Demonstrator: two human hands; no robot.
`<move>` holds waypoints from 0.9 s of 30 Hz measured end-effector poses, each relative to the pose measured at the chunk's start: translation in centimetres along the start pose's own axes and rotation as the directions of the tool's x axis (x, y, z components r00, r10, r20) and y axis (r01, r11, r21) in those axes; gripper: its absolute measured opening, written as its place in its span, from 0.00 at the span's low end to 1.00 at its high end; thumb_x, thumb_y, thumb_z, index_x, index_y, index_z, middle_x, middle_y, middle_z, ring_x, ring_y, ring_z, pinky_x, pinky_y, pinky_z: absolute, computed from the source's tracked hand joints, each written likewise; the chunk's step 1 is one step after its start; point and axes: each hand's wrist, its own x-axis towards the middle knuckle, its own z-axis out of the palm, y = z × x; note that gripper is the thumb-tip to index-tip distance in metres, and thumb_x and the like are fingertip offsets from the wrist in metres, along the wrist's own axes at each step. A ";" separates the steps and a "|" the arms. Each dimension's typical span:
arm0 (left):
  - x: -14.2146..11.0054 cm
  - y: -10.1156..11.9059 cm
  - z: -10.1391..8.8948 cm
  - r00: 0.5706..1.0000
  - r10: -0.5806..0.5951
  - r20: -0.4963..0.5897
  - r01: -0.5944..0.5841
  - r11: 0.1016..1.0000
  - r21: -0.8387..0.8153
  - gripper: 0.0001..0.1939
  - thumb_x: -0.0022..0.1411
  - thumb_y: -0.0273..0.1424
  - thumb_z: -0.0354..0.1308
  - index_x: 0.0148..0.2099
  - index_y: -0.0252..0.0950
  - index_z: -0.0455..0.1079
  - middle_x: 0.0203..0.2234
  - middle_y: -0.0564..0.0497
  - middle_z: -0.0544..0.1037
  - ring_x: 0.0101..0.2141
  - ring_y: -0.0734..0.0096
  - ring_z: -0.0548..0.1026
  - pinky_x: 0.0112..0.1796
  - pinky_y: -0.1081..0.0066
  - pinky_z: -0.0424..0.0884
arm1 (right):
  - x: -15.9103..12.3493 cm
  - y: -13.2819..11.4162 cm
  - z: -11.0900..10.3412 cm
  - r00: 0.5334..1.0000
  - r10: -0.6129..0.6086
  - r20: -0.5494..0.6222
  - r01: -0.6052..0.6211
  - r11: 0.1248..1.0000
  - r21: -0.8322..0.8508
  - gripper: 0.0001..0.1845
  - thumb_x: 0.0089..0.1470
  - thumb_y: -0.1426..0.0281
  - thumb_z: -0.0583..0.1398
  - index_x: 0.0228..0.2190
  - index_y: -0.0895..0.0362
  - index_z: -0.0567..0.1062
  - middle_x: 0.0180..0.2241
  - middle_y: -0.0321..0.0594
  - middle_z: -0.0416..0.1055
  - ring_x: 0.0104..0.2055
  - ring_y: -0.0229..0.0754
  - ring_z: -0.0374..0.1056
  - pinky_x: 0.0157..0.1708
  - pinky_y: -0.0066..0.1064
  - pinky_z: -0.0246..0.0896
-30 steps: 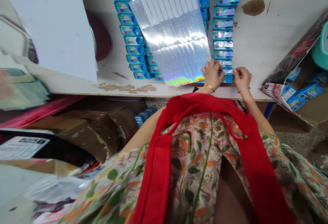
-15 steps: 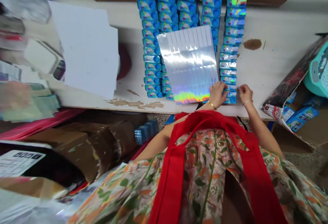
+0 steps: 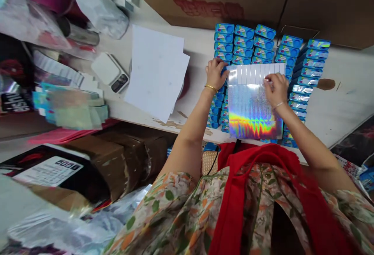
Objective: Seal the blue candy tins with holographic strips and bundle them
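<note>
A silvery holographic sticker sheet (image 3: 251, 103), marked in narrow strips, lies over rows of small blue boxes (image 3: 224, 37). My left hand (image 3: 215, 75) is at the sheet's upper left corner, its bent fingers and thumb closed at the edge above the boxes. On the upper right of the sheet, my right hand (image 3: 277, 90) has thumb and fingertips pinched together at the strips; anything between them is too small to make out. The rightmost row of blue boxes (image 3: 312, 72) has a shiny look along its tops. The sheet hides the middle of several rows.
Behind the rows stands a large cardboard box (image 3: 210, 2). White paper sheets (image 3: 157, 72) lie to the left, beside a small white scale (image 3: 106, 70). Farther left are plastic bags (image 3: 102, 11) and stacked packets (image 3: 73, 107). Open cartons (image 3: 113, 157) sit below the table edge.
My left hand has moved from the sheet's lower right corner to its upper left. My right hand has gone from beside the rightmost row onto the sheet. The view has shifted left.
</note>
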 end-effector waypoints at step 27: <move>-7.1 2.9 -0.8 0.982 0.182 0.050 -0.178 0.981 -0.076 0.10 0.71 0.37 0.53 0.39 0.42 0.73 0.48 0.44 0.81 0.54 0.52 0.74 0.60 0.49 0.59 | 10.3 -1.0 12.6 0.954 -0.156 0.258 0.146 0.988 0.056 0.26 0.69 0.49 0.49 0.34 0.55 0.75 0.38 0.45 0.73 0.55 0.55 0.66 0.64 0.62 0.50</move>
